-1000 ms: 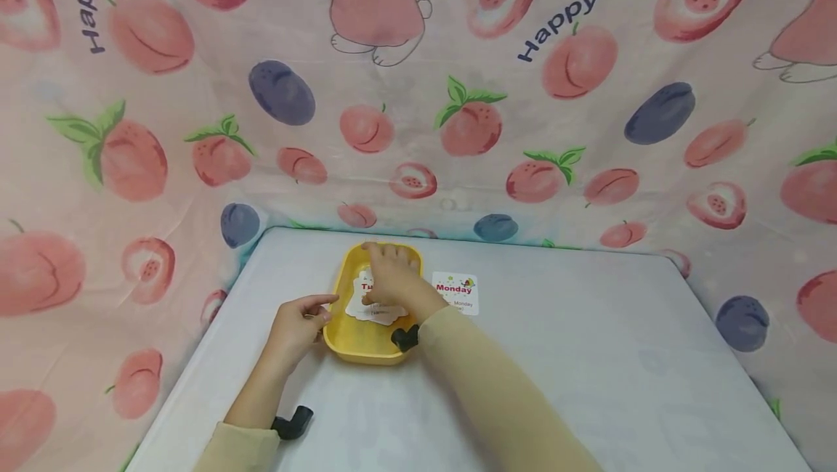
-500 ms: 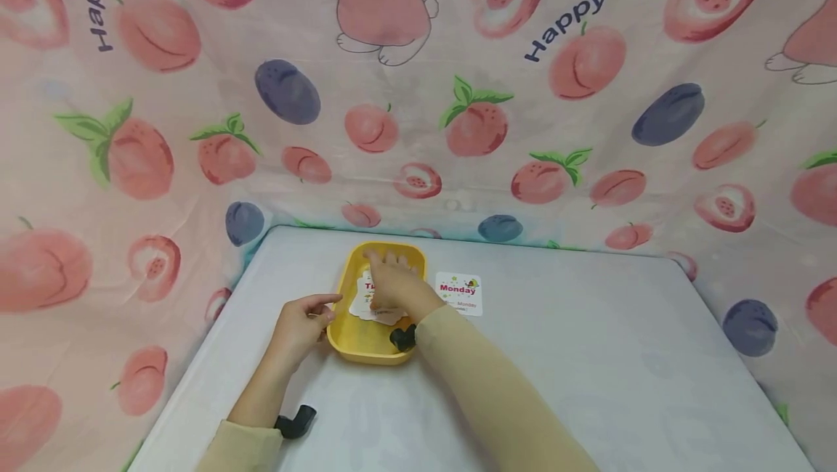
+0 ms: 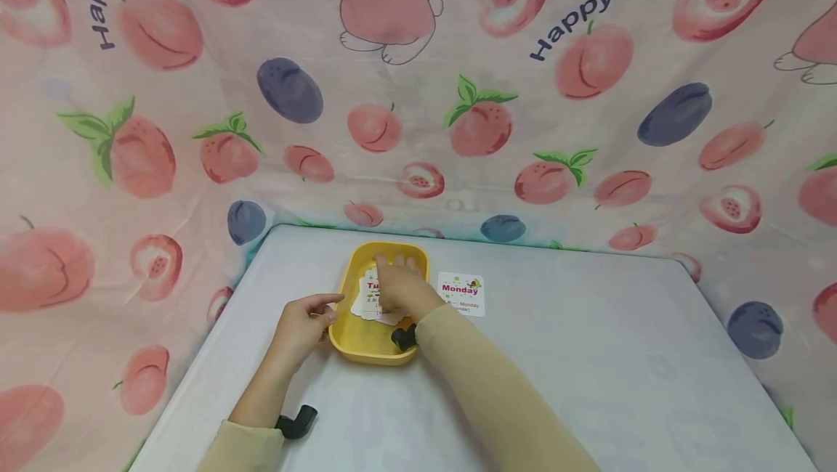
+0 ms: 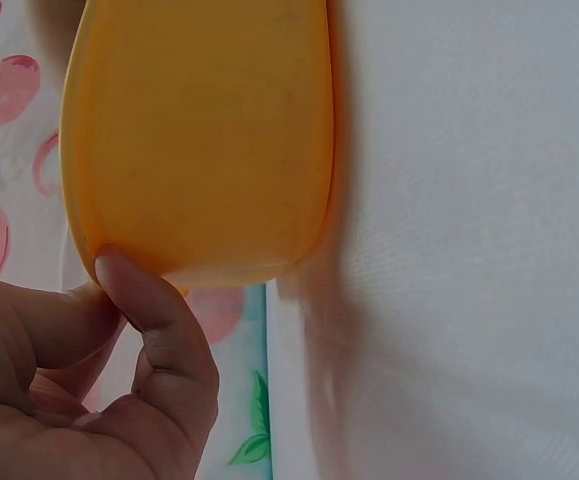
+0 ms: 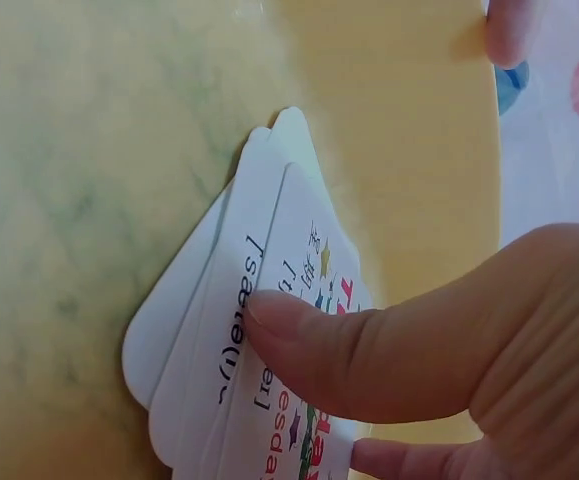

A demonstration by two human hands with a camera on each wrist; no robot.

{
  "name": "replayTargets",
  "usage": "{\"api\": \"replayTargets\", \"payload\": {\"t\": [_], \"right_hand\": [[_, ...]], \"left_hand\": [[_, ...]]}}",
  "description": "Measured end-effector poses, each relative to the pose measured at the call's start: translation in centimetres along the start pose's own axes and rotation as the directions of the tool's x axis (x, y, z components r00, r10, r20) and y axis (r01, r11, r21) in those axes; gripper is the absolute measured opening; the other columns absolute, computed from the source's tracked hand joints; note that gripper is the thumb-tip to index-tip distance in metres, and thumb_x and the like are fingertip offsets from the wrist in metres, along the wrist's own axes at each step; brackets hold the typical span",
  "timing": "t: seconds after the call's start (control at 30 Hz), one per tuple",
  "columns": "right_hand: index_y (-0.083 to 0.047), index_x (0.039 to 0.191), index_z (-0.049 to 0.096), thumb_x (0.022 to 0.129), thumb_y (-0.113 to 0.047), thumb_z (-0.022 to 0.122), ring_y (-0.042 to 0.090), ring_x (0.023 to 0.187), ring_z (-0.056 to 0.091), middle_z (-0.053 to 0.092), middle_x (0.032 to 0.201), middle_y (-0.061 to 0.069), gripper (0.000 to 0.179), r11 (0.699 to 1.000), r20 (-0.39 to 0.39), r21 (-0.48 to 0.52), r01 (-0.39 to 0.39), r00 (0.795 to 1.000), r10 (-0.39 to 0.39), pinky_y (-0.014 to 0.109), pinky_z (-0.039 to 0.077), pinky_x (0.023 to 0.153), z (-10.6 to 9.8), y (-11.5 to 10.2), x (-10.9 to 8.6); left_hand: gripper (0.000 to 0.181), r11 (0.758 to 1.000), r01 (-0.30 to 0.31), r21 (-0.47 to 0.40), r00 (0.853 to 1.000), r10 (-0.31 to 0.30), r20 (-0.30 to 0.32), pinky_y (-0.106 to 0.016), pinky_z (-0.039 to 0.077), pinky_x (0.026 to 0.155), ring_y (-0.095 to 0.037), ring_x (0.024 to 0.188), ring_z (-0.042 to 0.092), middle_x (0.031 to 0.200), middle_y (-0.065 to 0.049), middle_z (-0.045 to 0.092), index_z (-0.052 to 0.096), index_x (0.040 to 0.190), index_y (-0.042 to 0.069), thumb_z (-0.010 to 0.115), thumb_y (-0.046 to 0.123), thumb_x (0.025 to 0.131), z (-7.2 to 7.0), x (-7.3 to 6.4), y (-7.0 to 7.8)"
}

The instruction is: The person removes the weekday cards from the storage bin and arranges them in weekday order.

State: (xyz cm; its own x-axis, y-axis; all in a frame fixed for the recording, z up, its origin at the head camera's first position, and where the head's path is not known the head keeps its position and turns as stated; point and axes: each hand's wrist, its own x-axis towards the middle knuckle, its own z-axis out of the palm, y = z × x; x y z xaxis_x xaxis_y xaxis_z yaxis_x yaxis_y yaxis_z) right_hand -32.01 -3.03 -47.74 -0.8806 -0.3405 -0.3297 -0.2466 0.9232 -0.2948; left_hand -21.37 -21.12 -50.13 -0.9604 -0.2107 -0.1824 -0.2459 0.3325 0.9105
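Card stack (image 3: 368, 305): nestled in the yellow tray (image 3: 369, 358), lower centre of the head view; probably light, stiff, slippery, best taken by its edges!
Right hand (image 3: 404, 290): thumb across the stack, pinch unclear.
Left hand (image 3: 298, 328): finger and thumb nearly closed, pinching tray rim.

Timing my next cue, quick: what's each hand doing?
Left hand: closed, pinching the rim of the yellow tray.
Right hand: thumb over the cards; whether it grips them cannot be told.

Peach-printed cloth (image 3: 497, 80) behind white table (image 3: 588, 363)
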Motion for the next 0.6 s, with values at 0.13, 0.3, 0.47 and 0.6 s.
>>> {"api": "replayTargets", "payload": {"t": [0.13,0.3,0.47,0.6], "right_hand": [[-0.028,0.168,0.027,0.082,-0.012,0.09,0.035,0.134,0.037,0.04,0.152,0.019,0.107,1.0,-0.031,-0.019,-0.009,0.999,0.008,0.052,0.036,0.122,0.29,0.0,0.28],[-0.028,0.168,0.029,0.08,-0.014,0.092,0.037,0.135,0.038,0.04,0.154,0.019,0.109,0.999,-0.074,-0.044,-0.005,0.997,0.002,0.055,0.038,0.118,0.39,-0.08,0.26],[-0.027,0.168,0.03,0.078,-0.019,0.096,0.039,0.138,0.04,0.037,0.157,0.02,0.111,0.999,-0.106,-0.05,0.008,0.994,-0.013,0.06,0.039,0.122,0.44,-0.21,0.25],[-0.024,0.165,0.035,0.08,-0.015,0.095,0.038,0.131,0.043,0.037,0.153,0.02,0.104,0.999,-0.117,-0.036,0.019,0.993,-0.023,0.055,0.047,0.115,0.34,-0.25,0.23]], "left_hand": [[0.034,1.0,0.003,0.001,1.0,-0.003,-0.004,-0.023,0.052,0.059,-0.017,0.072,0.057,0.095,-0.011,0.066,0.077,0.13,0.007,0.068,-0.004,0.099,0.02,-0.04,0.01],[0.035,1.0,0.01,0.0,1.0,-0.01,0.0,-0.023,0.052,0.059,-0.018,0.073,0.058,0.097,-0.011,0.066,0.077,0.131,0.008,0.067,-0.004,0.1,-0.01,-0.08,0.03],[0.035,1.0,0.003,0.001,1.0,-0.003,0.006,-0.024,0.053,0.06,-0.018,0.072,0.058,0.097,-0.012,0.066,0.077,0.132,0.008,0.068,-0.004,0.1,-0.04,-0.01,-0.08],[0.035,1.0,0.001,0.008,1.0,-0.001,0.007,-0.025,0.054,0.061,-0.018,0.073,0.058,0.098,-0.012,0.067,0.077,0.132,0.008,0.068,-0.004,0.1,-0.05,-0.04,-0.06]]}}
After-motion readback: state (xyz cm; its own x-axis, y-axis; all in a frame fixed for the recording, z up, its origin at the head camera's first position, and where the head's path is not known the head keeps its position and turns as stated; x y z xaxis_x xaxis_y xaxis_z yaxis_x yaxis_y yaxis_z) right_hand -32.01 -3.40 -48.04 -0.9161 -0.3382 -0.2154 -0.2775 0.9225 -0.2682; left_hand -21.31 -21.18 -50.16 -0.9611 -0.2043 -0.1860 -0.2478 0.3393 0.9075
